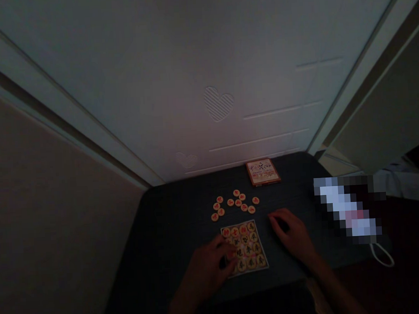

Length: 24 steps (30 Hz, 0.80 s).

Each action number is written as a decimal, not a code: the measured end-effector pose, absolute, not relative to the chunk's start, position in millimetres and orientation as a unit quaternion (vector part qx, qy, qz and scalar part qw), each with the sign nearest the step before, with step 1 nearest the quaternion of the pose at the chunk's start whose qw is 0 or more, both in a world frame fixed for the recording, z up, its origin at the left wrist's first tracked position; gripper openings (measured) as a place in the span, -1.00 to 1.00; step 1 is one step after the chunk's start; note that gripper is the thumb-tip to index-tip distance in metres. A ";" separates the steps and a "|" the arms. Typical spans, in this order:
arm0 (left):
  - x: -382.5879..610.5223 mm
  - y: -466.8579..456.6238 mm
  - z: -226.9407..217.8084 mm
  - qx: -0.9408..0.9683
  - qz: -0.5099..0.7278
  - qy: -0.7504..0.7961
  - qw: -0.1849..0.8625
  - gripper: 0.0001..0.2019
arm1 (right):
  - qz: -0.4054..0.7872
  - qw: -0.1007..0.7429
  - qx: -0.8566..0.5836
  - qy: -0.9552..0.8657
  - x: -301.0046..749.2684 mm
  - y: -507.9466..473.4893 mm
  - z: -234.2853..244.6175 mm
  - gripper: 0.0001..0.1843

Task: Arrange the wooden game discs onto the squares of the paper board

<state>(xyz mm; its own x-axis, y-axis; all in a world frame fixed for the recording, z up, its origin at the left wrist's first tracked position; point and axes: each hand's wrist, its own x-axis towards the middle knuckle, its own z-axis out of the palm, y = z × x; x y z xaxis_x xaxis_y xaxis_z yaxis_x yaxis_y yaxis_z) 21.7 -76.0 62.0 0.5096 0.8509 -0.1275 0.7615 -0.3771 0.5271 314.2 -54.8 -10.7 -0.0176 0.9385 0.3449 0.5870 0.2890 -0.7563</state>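
A small square box tray [264,265] on the dark table [164,234] is filled with round wooden chess pieces marked in red and black. My left hand [211,264] rests on the tray's left edge, fingers curled over the pieces there; whether it holds one is hidden. My right hand [291,233] lies on the table just right of the tray, fingers bent and pointing left, with nothing visible in it. Several loose round pieces [235,203] lie scattered on the table beyond the tray.
A square printed box lid [262,171] lies at the table's far edge against a pale wall with heart shapes. A blurred-out object [349,209] sits at the right, with a white cord loop [383,255] near it. The room is very dim.
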 end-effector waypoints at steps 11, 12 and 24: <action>17.6 -77.1 61.4 0.826 0.110 0.497 0.244 -0.73 | 0.198 0.427 -0.561 -0.681 313.1 -55.0 -7.1 -0.79; 17.3 -76.7 62.2 0.826 0.110 0.498 0.241 -0.74 | 0.198 0.427 -0.562 -0.680 313.2 -55.0 -7.2 -0.79; 12.7 -73.5 65.2 0.817 0.086 0.514 0.246 -0.80 | 0.213 0.417 -0.563 -0.681 313.0 -55.7 -8.3 -0.81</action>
